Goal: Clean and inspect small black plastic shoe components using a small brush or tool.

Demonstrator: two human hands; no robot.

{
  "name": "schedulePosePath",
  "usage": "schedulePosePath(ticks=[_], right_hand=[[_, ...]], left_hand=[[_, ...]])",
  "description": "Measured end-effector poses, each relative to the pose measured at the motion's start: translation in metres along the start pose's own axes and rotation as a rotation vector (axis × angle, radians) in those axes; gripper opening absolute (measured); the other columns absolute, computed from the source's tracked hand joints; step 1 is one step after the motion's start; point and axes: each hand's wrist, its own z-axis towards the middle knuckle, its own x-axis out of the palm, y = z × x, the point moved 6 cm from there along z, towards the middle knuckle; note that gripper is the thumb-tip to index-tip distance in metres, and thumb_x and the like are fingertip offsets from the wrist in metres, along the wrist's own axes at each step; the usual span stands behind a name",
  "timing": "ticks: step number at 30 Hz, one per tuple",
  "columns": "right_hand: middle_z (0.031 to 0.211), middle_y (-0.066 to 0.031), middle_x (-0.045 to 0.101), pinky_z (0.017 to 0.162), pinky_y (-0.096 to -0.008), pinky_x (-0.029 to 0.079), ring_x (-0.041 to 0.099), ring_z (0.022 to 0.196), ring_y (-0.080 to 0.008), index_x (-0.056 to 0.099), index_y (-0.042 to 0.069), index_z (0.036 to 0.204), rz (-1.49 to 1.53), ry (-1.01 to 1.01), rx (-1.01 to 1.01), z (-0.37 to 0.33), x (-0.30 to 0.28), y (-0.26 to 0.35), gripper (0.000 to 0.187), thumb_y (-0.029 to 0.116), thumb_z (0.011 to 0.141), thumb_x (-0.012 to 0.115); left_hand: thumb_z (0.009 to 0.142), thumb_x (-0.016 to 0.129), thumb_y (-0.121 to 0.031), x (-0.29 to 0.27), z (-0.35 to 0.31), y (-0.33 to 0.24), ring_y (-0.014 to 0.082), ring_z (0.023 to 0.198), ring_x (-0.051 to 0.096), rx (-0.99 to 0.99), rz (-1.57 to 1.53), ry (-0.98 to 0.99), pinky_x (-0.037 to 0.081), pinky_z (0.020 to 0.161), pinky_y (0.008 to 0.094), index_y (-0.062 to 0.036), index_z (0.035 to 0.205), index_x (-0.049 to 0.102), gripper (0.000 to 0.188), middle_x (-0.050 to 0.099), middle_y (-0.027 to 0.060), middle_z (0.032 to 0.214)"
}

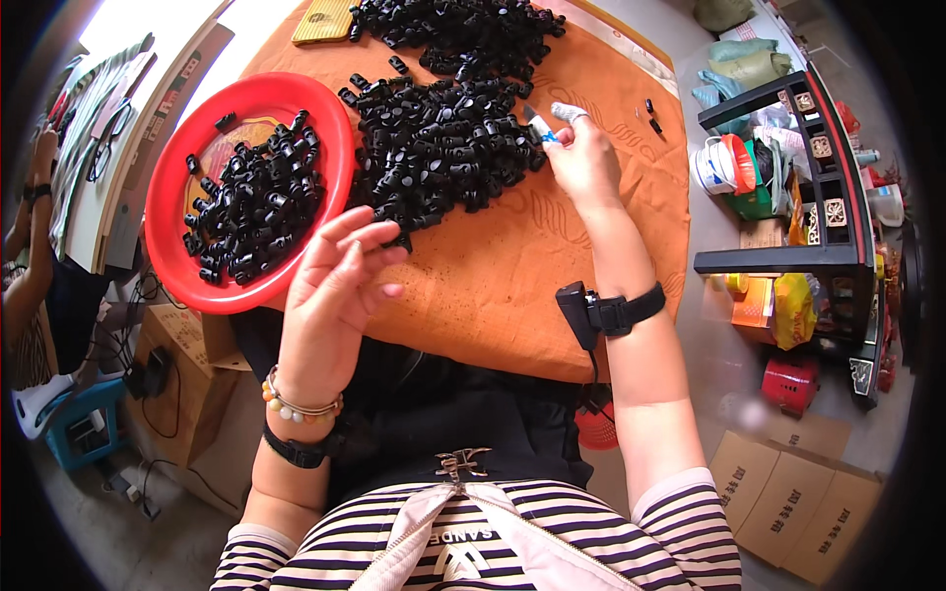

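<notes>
My right hand (583,163) is closed around a small knife (542,128) with a white and blue handle, its short dark blade pointing toward the pile. A white wrap (568,110) covers one of its fingertips. My left hand (333,286) is open, thumb and fingers apart, between the red plate and the near edge of a large pile of small black plastic parts (443,148). One black part (401,239) shows right by its fingertips; I cannot tell whether they touch it. More black parts (261,197) lie heaped in the round red plate (168,231).
An orange cloth (493,305) covers the table. A second black heap (463,34) and a yellow folded cloth (323,20) lie at the far side. Two loose bits (652,116) sit at the right. A dark shelf (778,261) stands right; another person's arm (41,217) shows left.
</notes>
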Motion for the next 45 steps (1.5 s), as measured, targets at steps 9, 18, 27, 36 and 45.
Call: schedulePosePath(ticks=[9, 18, 27, 36, 45], right_hand=[[0.091, -0.0080, 0.065, 0.072, -0.0324, 0.048, 0.062, 0.080, -0.0229, 0.063, 0.012, 0.098, 0.209, 0.147, -0.076, -0.032, 0.010, 0.016, 0.023, 0.007, 0.076, 0.057], [0.096, -0.0106, 0.062, 0.074, -0.0345, 0.048, 0.061, 0.082, -0.0263, 0.061, 0.007, 0.100, 0.347, 0.163, -0.171, -0.076, 0.008, 0.030, 0.026, 0.004, 0.076, 0.051], [0.097, -0.0154, 0.056, 0.074, -0.0390, 0.047, 0.058, 0.085, -0.0320, 0.054, 0.004, 0.111, 0.322, 0.006, -0.198, -0.082, -0.015, 0.004, 0.030, 0.005, 0.081, 0.051], [0.098, -0.0135, 0.058, 0.071, -0.0296, 0.048, 0.061, 0.081, -0.0239, 0.057, 0.001, 0.108, 0.435, 0.154, -0.085, -0.102, -0.015, -0.001, 0.040, 0.013, 0.072, 0.070], [0.088, -0.0117, 0.060, 0.066, -0.0297, 0.049, 0.062, 0.073, -0.0235, 0.060, 0.003, 0.101, 0.363, 0.100, -0.162, -0.100, -0.010, 0.004, 0.028, 0.008, 0.074, 0.066]], left_hand=[[0.093, 0.043, -0.014, 0.002, -0.005, 0.021, 0.0162, 0.103, 0.054, -0.189, 0.009, 0.024, 0.046, 0.082, 0.0279, -0.0039, 0.122, 0.043, 0.031, 0.053, 0.0092, 0.117], [0.093, 0.043, -0.014, 0.007, -0.008, 0.026, 0.0167, 0.104, 0.054, -0.208, 0.008, 0.018, 0.045, 0.085, 0.0289, -0.0032, 0.120, 0.044, 0.029, 0.053, 0.0091, 0.117], [0.092, 0.044, -0.014, 0.010, -0.011, 0.028, 0.0174, 0.101, 0.056, -0.203, 0.029, 0.001, 0.047, 0.082, 0.0287, -0.0033, 0.119, 0.045, 0.028, 0.054, 0.0099, 0.116], [0.092, 0.045, -0.014, 0.006, -0.007, 0.036, 0.0132, 0.087, 0.058, -0.246, 0.008, 0.024, 0.048, 0.073, 0.0257, -0.0040, 0.115, 0.047, 0.025, 0.057, 0.0071, 0.101], [0.092, 0.046, -0.014, 0.010, -0.010, 0.038, 0.0104, 0.079, 0.056, -0.283, -0.011, 0.013, 0.047, 0.069, 0.0238, -0.0037, 0.114, 0.048, 0.024, 0.057, 0.0050, 0.092]])
